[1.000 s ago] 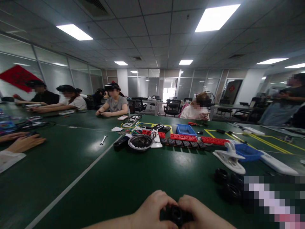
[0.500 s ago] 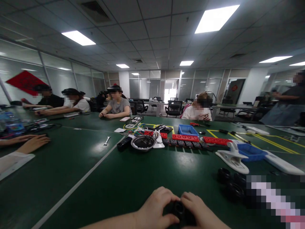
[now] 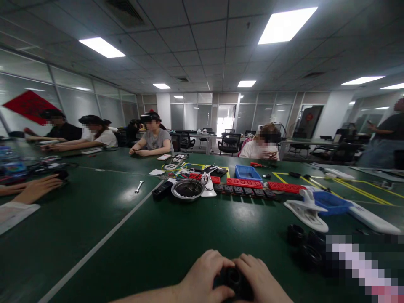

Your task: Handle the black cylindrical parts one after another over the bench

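Note:
At the bottom edge of the view, my left hand and my right hand are curled together round a small black ring-shaped part. The fingers of both hands are wrapped over it, and only its round opening shows between them. A few more black rings lie on the green table to the right of my hands, not touched.
Mid-table stand a metal bowl, red and black strips, blue trays, a large white clip and a small wrench. Another person's hand rests at the left edge. Several people sit along the far side.
My hands stay clasped on the black ring, shifting slightly lower and to the right. The view has swung a little, and the person's hand at left has moved slightly.

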`<state>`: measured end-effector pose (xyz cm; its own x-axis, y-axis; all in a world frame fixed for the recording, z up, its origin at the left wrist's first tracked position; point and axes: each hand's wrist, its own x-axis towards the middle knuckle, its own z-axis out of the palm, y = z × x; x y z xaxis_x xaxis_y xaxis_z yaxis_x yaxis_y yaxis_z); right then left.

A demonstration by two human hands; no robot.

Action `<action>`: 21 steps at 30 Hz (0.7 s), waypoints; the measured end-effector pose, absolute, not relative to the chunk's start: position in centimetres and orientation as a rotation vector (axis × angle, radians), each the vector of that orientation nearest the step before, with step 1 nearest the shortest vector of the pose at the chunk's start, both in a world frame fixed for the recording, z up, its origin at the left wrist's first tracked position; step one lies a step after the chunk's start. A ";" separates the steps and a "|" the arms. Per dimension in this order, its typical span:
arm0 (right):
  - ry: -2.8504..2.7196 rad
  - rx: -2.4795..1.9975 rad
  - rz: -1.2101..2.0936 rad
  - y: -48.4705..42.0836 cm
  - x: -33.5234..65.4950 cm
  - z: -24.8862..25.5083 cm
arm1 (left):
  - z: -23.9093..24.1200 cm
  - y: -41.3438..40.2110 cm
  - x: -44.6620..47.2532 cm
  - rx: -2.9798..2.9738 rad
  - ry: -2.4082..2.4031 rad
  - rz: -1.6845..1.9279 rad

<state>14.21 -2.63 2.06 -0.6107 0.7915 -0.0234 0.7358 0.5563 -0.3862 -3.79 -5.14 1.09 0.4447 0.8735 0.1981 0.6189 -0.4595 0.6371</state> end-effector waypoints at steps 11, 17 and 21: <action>-2.615 -1.295 0.561 -2.3 14.3 1.4 | 0.5 -4.7 -4.1 2.242 1.153 0.687; -2.655 -1.372 0.450 -3.1 13.7 2.0 | 0.6 -5.1 -3.7 2.186 1.291 0.718; -2.626 -1.220 0.726 -2.8 14.9 2.8 | 0.8 -5.1 -3.9 2.253 1.163 0.739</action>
<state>14.85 -2.82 2.81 -0.6557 0.7526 -0.0607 0.6770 0.5504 -0.4885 -3.89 -5.12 0.77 0.4891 0.8395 0.2366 0.5712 -0.5133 0.6405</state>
